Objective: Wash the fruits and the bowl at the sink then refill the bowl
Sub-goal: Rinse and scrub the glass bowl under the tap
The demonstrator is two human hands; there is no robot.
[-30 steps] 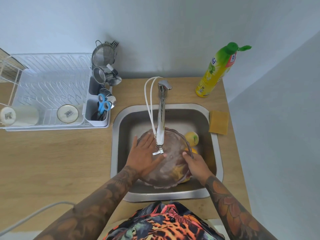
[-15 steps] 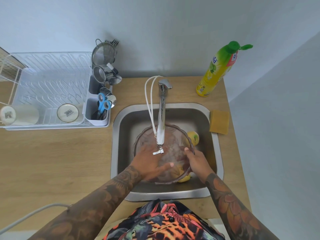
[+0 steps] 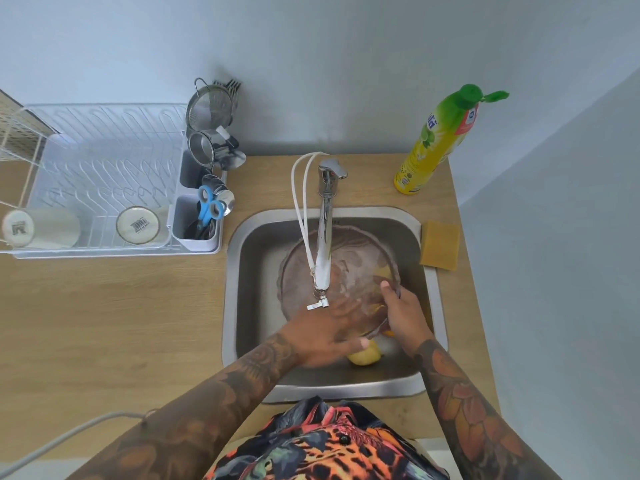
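A clear glass bowl (image 3: pixel 301 268) sits tilted in the steel sink (image 3: pixel 242 306), under the tap (image 3: pixel 323 237). My right hand (image 3: pixel 403 311) grips the bowl's right rim, thumb inside. My left hand (image 3: pixel 325 336) lies flat with fingers spread against the bowl's near side, blurred by motion. A yellow fruit (image 3: pixel 365 355) rests on the sink floor just below my left fingers. More yellow and orange fruit (image 3: pixel 384 271) shows dimly through the glass at the right; how many pieces I cannot tell.
A yellow sponge (image 3: pixel 440 244) lies on the sink's right edge. A yellow-green detergent bottle (image 3: pixel 436 140) stands at the back right. Left of the sink stands a white dish rack (image 3: pixel 100 178) with cups, and a cutlery holder (image 3: pixel 199 220) with blue scissors and strainers.
The bowl has slid toward the back of the sink. My left hand has swept from its left side across to its near right side. A yellow fruit now shows at the front.
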